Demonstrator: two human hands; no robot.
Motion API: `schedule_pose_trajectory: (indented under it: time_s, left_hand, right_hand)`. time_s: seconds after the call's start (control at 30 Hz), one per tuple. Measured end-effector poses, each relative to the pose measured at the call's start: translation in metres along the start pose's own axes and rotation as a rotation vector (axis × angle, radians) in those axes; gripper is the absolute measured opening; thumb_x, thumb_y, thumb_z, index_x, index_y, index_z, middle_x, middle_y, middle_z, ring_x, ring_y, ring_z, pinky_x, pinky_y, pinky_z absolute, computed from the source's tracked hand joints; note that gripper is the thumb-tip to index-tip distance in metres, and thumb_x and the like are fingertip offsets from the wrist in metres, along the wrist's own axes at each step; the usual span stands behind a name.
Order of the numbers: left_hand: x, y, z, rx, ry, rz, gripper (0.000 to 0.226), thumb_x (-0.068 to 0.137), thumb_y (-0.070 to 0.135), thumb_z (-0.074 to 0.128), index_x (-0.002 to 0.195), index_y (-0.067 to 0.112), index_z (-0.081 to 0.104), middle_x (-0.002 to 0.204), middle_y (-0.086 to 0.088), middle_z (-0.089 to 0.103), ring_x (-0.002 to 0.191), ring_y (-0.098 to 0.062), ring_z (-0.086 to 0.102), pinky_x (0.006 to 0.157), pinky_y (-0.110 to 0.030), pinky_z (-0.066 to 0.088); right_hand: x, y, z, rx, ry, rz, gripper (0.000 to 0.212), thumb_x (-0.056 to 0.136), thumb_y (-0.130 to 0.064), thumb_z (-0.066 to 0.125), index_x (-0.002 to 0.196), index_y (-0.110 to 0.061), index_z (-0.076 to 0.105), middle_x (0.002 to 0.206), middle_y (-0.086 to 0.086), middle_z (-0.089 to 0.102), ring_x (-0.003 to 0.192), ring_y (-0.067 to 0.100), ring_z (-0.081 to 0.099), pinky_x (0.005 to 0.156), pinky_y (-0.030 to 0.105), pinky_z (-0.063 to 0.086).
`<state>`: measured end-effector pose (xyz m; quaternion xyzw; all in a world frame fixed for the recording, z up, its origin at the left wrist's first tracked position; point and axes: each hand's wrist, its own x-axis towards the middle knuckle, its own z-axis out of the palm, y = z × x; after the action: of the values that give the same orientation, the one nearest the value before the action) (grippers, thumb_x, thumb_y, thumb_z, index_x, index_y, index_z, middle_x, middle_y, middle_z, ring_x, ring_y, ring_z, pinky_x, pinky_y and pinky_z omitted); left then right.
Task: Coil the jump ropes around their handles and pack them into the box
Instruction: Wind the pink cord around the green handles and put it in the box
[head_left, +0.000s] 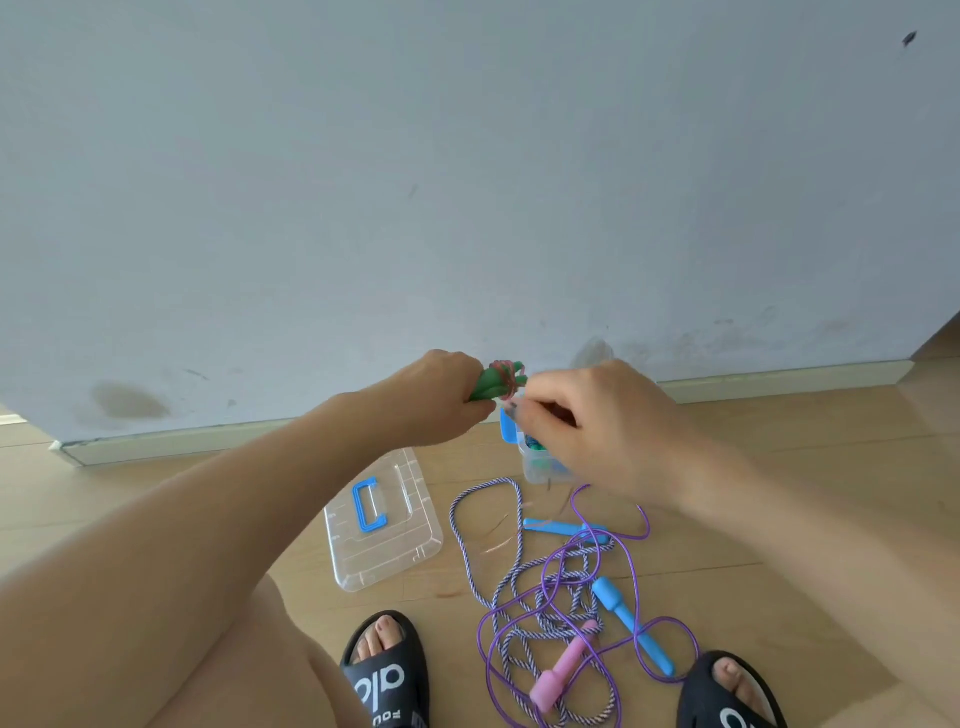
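Green handles (488, 387) with pink rope (506, 371) coiled round them, held up in front of the wall, above the box. Left hand (447, 397) grip: fist closed round the handles. Right hand (582, 415) grip: fingers curled at the coil's end; blurred, cannot tell if it pinches the rope. Clear box (535, 462) on the floor under the right hand. Clear lid (382, 525) with blue carry handle lies just left. Tangle beside it: striped rope (491, 587), purple rope (561, 571), blue handles (631, 626), pink handle (563, 667). Black slides (387, 675), letters "alo" partly readable.
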<state>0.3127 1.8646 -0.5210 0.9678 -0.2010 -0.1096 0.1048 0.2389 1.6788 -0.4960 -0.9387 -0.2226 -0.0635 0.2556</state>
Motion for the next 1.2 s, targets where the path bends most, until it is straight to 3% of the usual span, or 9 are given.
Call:
schedule_pose_trajectory:
  time_s: [0.07,0.23,0.33,0.47,0.7,0.87,0.93,1.07,1.2]
  left_hand:
    - [-0.002,0.006,0.004,0.013,-0.046,0.082,0.023,0.094,0.030,0.054,0.078,0.013,0.054,0.074,-0.001,0.060,0.070,-0.022,0.057,0.064,-0.037,0.049]
    - [-0.012,0.033,0.009,0.072,0.011,0.262,0.026,0.097,0.031,0.053,0.080,0.011,0.051,0.062,0.000,0.046,0.058,-0.024,0.048,0.055,-0.034,0.040]
    - [-0.014,0.032,0.004,0.068,0.048,0.338,0.026,0.098,0.035,0.053,0.086,0.011,0.055,0.066,-0.002,0.052,0.060,-0.023,0.051,0.055,-0.034,0.042]
    - [-0.022,0.033,0.003,0.007,0.078,0.439,0.022,0.098,0.035,0.056,0.083,0.019,0.052,0.057,0.006,0.042,0.050,-0.011,0.042,0.049,-0.024,0.028]
    - [-0.030,0.039,0.003,0.087,0.177,0.339,0.030,0.097,0.056,0.046,0.092,0.028,0.053,0.069,0.005,0.054,0.065,-0.022,0.052,0.059,-0.035,0.044]
    - [-0.035,0.043,-0.008,-0.335,0.155,0.204,0.022,0.094,0.046,0.059,0.083,0.026,0.057,0.063,0.009,0.058,0.056,-0.013,0.052,0.056,-0.028,0.046]
    - [-0.029,0.043,-0.013,-0.439,0.180,0.143,0.030,0.094,0.039,0.061,0.076,0.018,0.053,0.059,0.007,0.047,0.054,-0.014,0.041,0.054,-0.028,0.038]
    - [-0.015,0.023,-0.021,-0.873,0.129,-0.105,0.031,0.089,0.040,0.066,0.074,0.015,0.056,0.066,-0.004,0.051,0.060,-0.021,0.044,0.058,-0.034,0.040]
    - [-0.009,0.009,-0.017,-0.656,0.034,-0.149,0.031,0.094,0.036,0.062,0.074,0.014,0.055,0.064,-0.001,0.051,0.051,-0.014,0.045,0.052,-0.025,0.043]
  right_hand:
    - [0.008,0.004,-0.007,0.038,0.048,-0.025,0.049,0.096,-0.033,0.054,0.056,-0.019,0.031,0.045,-0.001,0.032,0.049,0.018,0.029,0.046,0.026,0.021]
    - [0.027,0.027,-0.017,0.203,0.091,0.083,0.047,0.099,-0.035,0.053,0.063,-0.008,0.042,0.053,-0.004,0.029,0.053,0.011,0.025,0.052,0.029,0.023]
    - [0.032,0.041,-0.019,0.361,-0.002,0.183,0.048,0.099,-0.035,0.053,0.061,-0.009,0.043,0.055,-0.001,0.033,0.055,0.015,0.029,0.054,0.028,0.025]
    - [0.035,0.048,-0.014,0.517,-0.153,0.262,0.046,0.100,-0.033,0.054,0.060,-0.013,0.043,0.054,-0.003,0.032,0.051,0.014,0.025,0.048,0.020,0.025]
    - [0.029,0.054,-0.006,0.627,-0.245,0.378,0.042,0.098,-0.038,0.056,0.067,-0.011,0.050,0.054,-0.002,0.033,0.046,0.013,0.028,0.044,0.023,0.025]
    - [0.025,0.055,-0.003,0.710,-0.204,0.458,0.044,0.098,-0.042,0.054,0.065,-0.015,0.046,0.054,-0.003,0.027,0.045,0.012,0.019,0.041,0.020,0.020]
    - [0.023,0.053,0.002,0.689,-0.235,0.477,0.049,0.100,-0.047,0.049,0.063,-0.016,0.045,0.051,-0.004,0.025,0.044,0.013,0.018,0.041,0.021,0.018]
    - [0.018,0.043,0.008,0.634,-0.197,0.448,0.054,0.103,-0.046,0.040,0.059,-0.015,0.041,0.048,-0.006,0.028,0.043,0.012,0.022,0.040,0.016,0.023]
    - [0.010,0.028,0.006,0.288,-0.122,0.274,0.050,0.102,-0.042,0.043,0.060,-0.016,0.035,0.043,-0.009,0.031,0.045,0.010,0.027,0.044,0.020,0.027]
